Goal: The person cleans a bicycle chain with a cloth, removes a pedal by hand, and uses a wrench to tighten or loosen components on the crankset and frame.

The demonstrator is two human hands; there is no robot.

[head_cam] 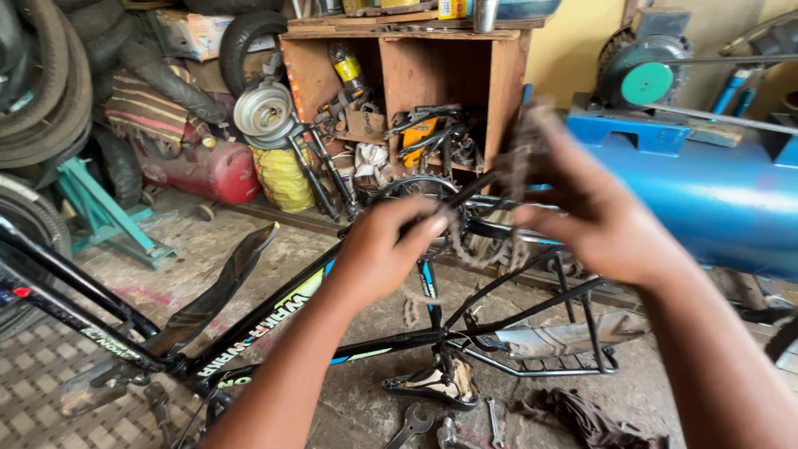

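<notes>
The left hand (384, 254) was curled closed around a length of rusty bicycle chain (499, 208), pinching it near the chainring (416, 189) of an upturned bike. The right hand (586, 204) was raised a little higher, fingers half spread and blurred by motion, with the chain draped over and looped through them (whether those fingers were gripping it or only carrying it could not be told). The two hands were apart, the chain strung between them and sagging in a loop below.

Under the hands lay the black bicycle frame (274, 320), upside down, its saddle (436, 384) resting on the concrete floor (249, 241) and its rear rack (573, 333) beside that. Wrenches (413, 426) and a dark rag (582, 416) lay on the floor near the saddle. Behind stood a wooden shelf (507, 91) stuffed with parts, a blue tank (706, 199) to the right, and stacked tyres (50, 91) to the left.
</notes>
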